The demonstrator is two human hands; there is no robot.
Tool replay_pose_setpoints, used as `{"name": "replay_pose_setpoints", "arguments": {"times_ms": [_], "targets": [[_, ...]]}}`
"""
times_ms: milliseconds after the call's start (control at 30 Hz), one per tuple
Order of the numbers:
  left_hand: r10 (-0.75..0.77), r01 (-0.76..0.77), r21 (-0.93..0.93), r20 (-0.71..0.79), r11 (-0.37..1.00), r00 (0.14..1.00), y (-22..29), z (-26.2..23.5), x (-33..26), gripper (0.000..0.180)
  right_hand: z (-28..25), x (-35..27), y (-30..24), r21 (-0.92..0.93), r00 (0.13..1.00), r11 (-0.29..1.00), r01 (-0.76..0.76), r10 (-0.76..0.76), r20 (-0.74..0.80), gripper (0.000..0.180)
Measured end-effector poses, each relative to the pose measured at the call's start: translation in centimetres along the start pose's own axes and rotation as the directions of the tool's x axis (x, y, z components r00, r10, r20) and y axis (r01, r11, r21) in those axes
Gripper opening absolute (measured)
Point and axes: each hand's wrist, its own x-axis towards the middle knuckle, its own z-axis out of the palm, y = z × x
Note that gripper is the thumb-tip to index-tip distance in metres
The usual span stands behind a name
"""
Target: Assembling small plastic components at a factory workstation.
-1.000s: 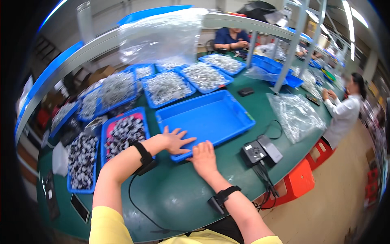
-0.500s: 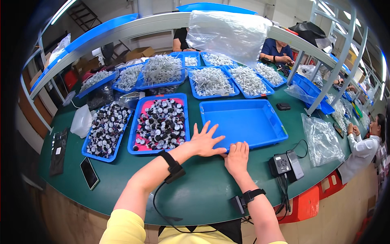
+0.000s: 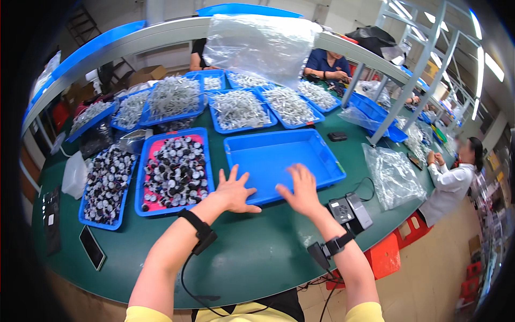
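Observation:
In front of me on the green table lies a bare blue tray (image 3: pixel 279 153). My left hand (image 3: pixel 232 194) is spread at the tray's near left corner, its fingers reaching the rim; whether it touches cannot be told. Over the near edge of the same tray, my right hand (image 3: pixel 300 188) is slightly blurred, with fingers apart and nothing in it. Just left stands a blue tray with a pink lining (image 3: pixel 144 199), heaped with small black, white and clear round parts (image 3: pixel 177 172). Another blue tray of similar parts (image 3: pixel 107 185) is beside it.
Farther back, several blue trays hold piles of white parts (image 3: pixel 241 110). A phone (image 3: pixel 92 247) lies near left. To the right are a box-shaped device with cables (image 3: pixel 348 210), a clear plastic bag (image 3: pixel 394 177) and a small black case (image 3: pixel 337 136). Co-workers sit opposite and at right (image 3: pixel 453 177).
My right hand has lifted off the tray's near rim and moved away from my left, its fingers opening. The whole view has turned to the right, shifting the table leftward.

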Motion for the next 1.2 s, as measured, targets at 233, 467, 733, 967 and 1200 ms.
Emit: {"name": "replay_pose_setpoints", "arguments": {"times_ms": [233,467,733,967,1200], "targets": [[-0.008,0.009,0.018,-0.082,1.000,0.997,0.3,0.2,0.0,0.074,-2.3,3.4,8.2,-0.400,0.866,0.785,-0.474,0.499,-0.047,0.074],[-0.033,0.031,-0.017,-0.145,0.999,0.989,0.0,0.7,0.1,0.070,-2.1,4.7,12.9,-0.395,0.544,0.590,-0.704,0.806,0.235,0.086],[0.000,0.001,0.007,-0.158,1.000,0.987,0.2,0.7,0.0,0.067,-2.1,2.8,12.9,-0.431,0.597,0.579,-0.692,0.795,0.110,0.086],[0.003,0.001,0.028,-0.152,1.000,0.988,0.1,0.5,0.0,0.065,-2.1,2.3,12.9,-0.458,0.600,0.552,-0.697,0.799,0.048,0.064],[0.049,-0.031,0.099,-0.185,0.995,0.982,0.1,0.9,0.1,0.064,-1.7,1.9,12.7,-0.527,0.635,0.548,-0.650,0.772,0.019,0.074]]}}
